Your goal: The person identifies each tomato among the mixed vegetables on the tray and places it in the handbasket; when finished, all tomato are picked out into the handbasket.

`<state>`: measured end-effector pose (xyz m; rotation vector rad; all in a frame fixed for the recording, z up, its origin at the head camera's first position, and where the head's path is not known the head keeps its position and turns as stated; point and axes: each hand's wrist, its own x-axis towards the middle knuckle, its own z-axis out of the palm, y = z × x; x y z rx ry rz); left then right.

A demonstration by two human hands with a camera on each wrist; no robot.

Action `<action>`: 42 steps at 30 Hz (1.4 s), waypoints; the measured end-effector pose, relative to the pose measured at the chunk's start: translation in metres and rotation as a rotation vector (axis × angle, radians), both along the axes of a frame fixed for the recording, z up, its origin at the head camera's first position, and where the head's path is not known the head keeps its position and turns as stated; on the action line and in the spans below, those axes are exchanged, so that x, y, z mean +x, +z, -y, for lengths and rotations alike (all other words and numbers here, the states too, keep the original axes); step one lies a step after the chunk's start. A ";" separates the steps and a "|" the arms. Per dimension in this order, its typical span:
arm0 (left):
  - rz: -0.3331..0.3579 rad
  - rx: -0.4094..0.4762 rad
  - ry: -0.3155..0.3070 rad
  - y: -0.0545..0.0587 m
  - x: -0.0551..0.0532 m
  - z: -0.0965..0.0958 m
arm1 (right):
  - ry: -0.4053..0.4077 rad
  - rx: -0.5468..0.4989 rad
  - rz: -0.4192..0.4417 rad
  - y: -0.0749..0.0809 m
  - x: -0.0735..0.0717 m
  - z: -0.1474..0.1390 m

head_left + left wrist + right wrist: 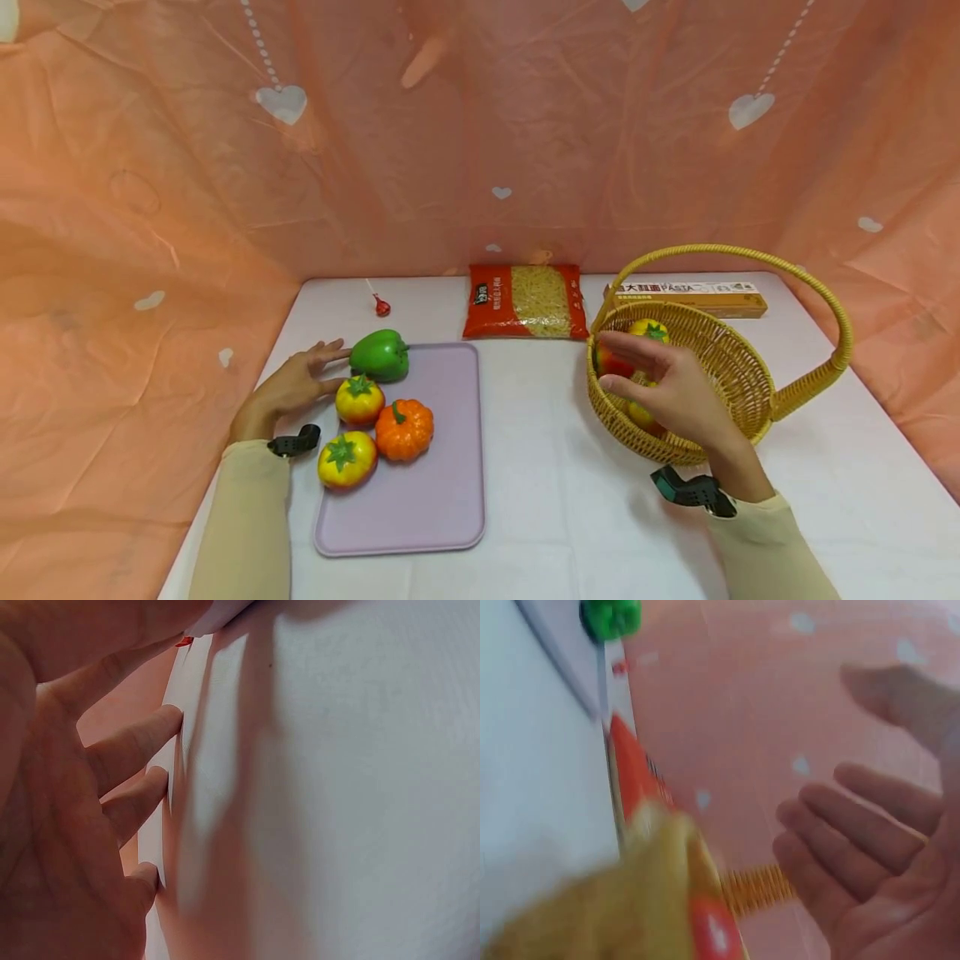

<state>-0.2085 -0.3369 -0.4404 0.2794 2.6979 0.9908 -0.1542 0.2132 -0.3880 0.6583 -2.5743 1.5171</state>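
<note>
My left hand (288,387) is at the tray's left side, fingers spread and holding nothing, fingertips right at a green bell pepper (378,357). In the left wrist view its fingers (139,746) reach toward the white tabletop. On the lilac tray (442,517) lie the pepper, two yellow-red tomato-like fruits (347,460) with green tops, and a small orange pumpkin (405,431). My right hand (686,392) is over the left part of a wicker basket (738,367), fingers extended and grasping nothing. Several similar yellow-red fruits (648,330) are in the basket, partly hidden by that hand.
A red bag of pasta (525,302) lies at the back middle. Behind the basket is a long pasta box (720,300). The basket's tall handle (817,292) arches up and leans right. A small red item (382,307) lies beyond the tray, before the orange curtain (390,167).
</note>
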 end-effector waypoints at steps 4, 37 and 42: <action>0.025 0.008 0.017 0.001 0.001 0.000 | 0.175 -0.145 0.088 -0.001 0.001 0.028; -0.006 -0.033 0.013 0.002 0.000 0.001 | 0.569 0.023 0.053 -0.065 0.017 0.237; 0.012 0.002 0.018 0.002 0.000 0.001 | 0.562 0.070 -0.024 -0.063 0.017 0.250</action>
